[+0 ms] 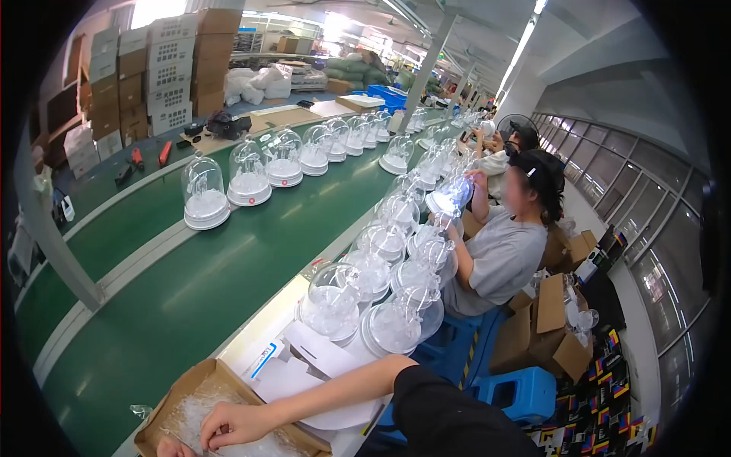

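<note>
My right hand (234, 426) is over an open cardboard box (149, 431) at the near edge, its fingers curled together. Whatever they pinch, if anything, is too small to make out. Only a bit of my left hand (174, 448) shows at the lower edge, beside the right one; its fingers are mostly cut off. Small clear plastic pieces (196, 404) fill the box beneath both hands. Just beyond lie white paper sheets (324, 352) and a white packet with a blue stripe (263, 358). Clear domes on white round bases (327, 312) crowd the worktop past them.
A green conveyor belt (251, 282) runs along the left, carrying a row of clear domes (204, 194). To the right a co-worker (499, 244) in grey handles a lit dome (451, 194). Blue stools (525, 394) and open cartons (552, 320) stand on the right.
</note>
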Motion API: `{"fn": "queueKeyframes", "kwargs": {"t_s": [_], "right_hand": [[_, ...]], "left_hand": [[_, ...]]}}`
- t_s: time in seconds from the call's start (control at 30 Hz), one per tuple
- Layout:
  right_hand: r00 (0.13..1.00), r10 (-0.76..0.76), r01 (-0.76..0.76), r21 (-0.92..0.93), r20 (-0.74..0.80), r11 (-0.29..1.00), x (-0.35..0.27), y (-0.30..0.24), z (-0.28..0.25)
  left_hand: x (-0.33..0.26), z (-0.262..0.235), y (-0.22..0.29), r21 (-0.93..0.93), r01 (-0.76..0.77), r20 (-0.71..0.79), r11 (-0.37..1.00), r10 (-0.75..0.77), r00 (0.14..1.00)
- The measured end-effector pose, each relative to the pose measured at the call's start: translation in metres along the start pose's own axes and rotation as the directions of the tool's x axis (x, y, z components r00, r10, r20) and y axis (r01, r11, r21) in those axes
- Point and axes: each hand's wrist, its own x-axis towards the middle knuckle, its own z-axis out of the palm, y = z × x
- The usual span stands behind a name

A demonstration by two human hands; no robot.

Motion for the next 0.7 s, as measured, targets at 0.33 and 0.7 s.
{"fn": "queueKeyframes", "kwargs": {"t_s": [0.33,0.7], "right_hand": [[0.953,-0.102,0.126,0.066,-0.285,0.990,0.005,-0.005,0.009],[0.968,0.006,0.044,0.194,-0.251,0.980,0.006,0.003,0.007]], "left_hand": [[-0.007,0.027,-0.011,0.681,-0.316,0.054,0.660,0.385,0.921],[-0.004,0.025,-0.007,0.776,-0.275,0.028,0.567,0.405,0.914]]}}
